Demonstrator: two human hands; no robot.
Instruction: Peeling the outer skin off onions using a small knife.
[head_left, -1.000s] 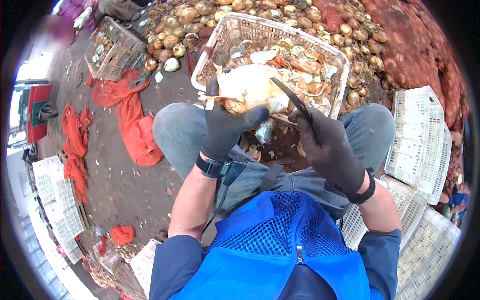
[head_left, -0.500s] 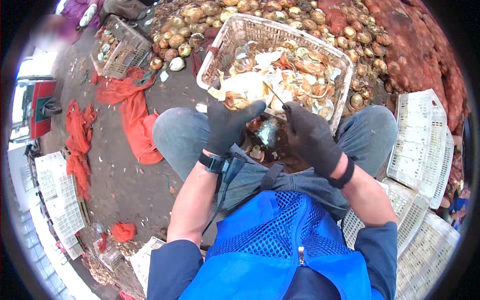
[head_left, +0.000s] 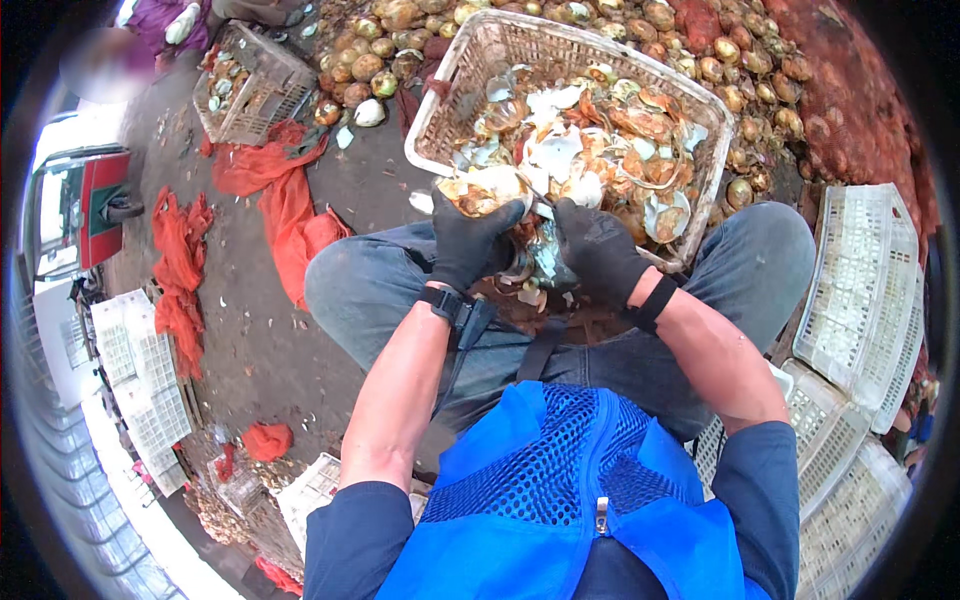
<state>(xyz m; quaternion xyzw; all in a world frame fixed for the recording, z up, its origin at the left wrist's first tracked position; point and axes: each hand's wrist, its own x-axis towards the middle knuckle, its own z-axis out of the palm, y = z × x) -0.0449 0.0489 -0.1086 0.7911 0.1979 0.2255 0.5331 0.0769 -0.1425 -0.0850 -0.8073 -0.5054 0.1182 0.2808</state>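
Observation:
My left hand [head_left: 468, 240], in a dark glove, is closed around an onion [head_left: 482, 192] with its brown skin partly off and pale flesh showing. In my gloved right hand [head_left: 602, 245] is a knife [head_left: 541, 207]; the fingers are wrapped round its handle, which they hide. The blade points away from me and lies close by the onion's right side. Both hands are above my lap, at the near edge of a plastic crate [head_left: 425, 140]. Loose onion skins and peelings [head_left: 630, 140] fill the crate.
Beyond the crate spreads a heap of onions [head_left: 400, 15], with red mesh sacks [head_left: 850, 110] at the right. White crates [head_left: 860, 290] stand on my right. Empty red netting [head_left: 290, 200] lies on the floor to my left, near another crate [head_left: 285, 85] and a person.
The left hand has moved right and brought the onion nearer the right hand, which has shifted slightly closer. The knife blade is now beside the onion. The whole view has shifted a little.

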